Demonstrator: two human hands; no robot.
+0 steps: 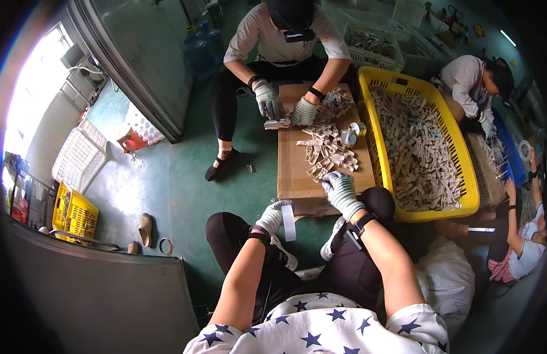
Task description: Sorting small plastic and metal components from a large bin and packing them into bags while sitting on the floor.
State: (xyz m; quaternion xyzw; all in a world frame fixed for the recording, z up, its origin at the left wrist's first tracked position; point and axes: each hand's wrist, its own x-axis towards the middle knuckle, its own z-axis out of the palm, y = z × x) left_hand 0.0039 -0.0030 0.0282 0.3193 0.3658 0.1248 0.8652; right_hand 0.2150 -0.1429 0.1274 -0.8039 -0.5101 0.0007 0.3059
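My left hand (272,219), in a pale knit glove, is closed on a flat whitish strip (289,223) that hangs down in front of my knees. My right hand (343,194), in a striped glove, is at the near edge of a cardboard-topped work surface (291,177). Its fingers pinch a small beige plastic piece at the edge of a loose pile of beige plastic pieces (327,147). Beside the pile stands a small round clear-and-yellow container (349,137). Across from me, a person's gloved hands (285,109) handle similar pieces.
A large yellow basket (368,94) full of beige pieces stands right of the work surface. Two more people sit farther right, near a blue tray (508,147). A white sack (447,274) lies beside my right arm. At left are a metal partition (108,283) and slippers (144,229).
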